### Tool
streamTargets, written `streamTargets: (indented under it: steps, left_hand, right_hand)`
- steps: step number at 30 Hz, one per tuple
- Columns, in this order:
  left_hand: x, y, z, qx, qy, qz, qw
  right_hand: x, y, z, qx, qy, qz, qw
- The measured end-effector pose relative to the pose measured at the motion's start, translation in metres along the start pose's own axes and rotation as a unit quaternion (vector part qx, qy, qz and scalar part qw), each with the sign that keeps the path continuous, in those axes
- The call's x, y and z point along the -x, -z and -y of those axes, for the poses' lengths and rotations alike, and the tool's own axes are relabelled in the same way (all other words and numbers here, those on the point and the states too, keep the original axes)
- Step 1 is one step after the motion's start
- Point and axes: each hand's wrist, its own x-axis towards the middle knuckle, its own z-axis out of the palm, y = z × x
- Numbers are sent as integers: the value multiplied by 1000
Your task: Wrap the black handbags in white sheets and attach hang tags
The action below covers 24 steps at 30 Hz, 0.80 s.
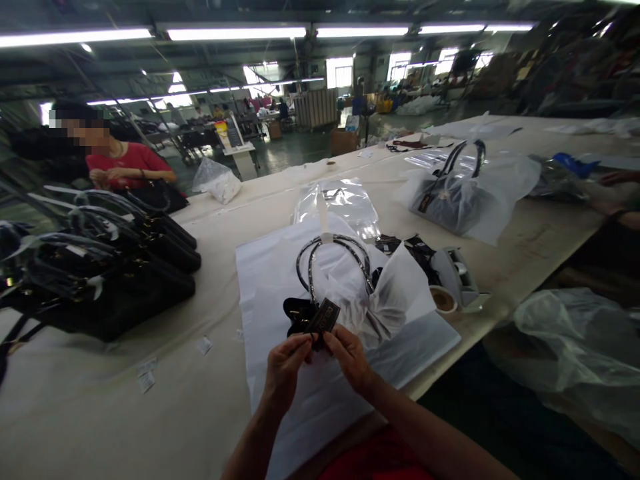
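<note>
Both my hands meet low in the centre of the head view, in front of a handbag partly covered in white tissue (395, 293). My left hand (287, 367) is closed in a pinch at the bottom edge of a dark tag (324, 316) with lettering. From the right, my right hand (349, 353) pinches close to the same tag; the small part between the fingertips is hidden. Black pieces (296, 312) lie just behind my left fingers. The bag's dark looped handles (301, 261) stand upright, joined at the top by a white wrap. White sheets (265, 287) lie beneath.
Several black handbags (135, 287) stand at the left, near a person in red (131, 160). Clear plastic bags (340, 200) lie behind the work. A tape roll (443, 299) and dispenser sit to the right. Further back right is another wrapped bag (445, 200), with a person's arm (617, 200) beyond.
</note>
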Motion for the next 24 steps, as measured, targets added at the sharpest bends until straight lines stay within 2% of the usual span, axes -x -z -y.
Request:
streamTargets:
  steps: [9, 13, 16, 21, 24]
  left_hand:
    - [-7, -7, 2, -12, -11, -44, 999]
    - [-11, -9, 1, -37, -28, -49, 998]
    - [-11, -9, -2, -60, -48, -60, 995]
    - [3, -2, -9, -144, -80, -54, 985]
    - [20, 10, -9, -180, -65, -73, 979]
  right_hand:
    - [2, -12, -3, -72, 16, -62, 995]
    - [9, -14, -15, -56, 70, -24, 996]
    - [12, -12, -14, -36, 103, -8, 994]
    - [8, -1, 4, -107, 54, -76, 990]
    - [3, 6, 8, -67, 40, -116, 990]
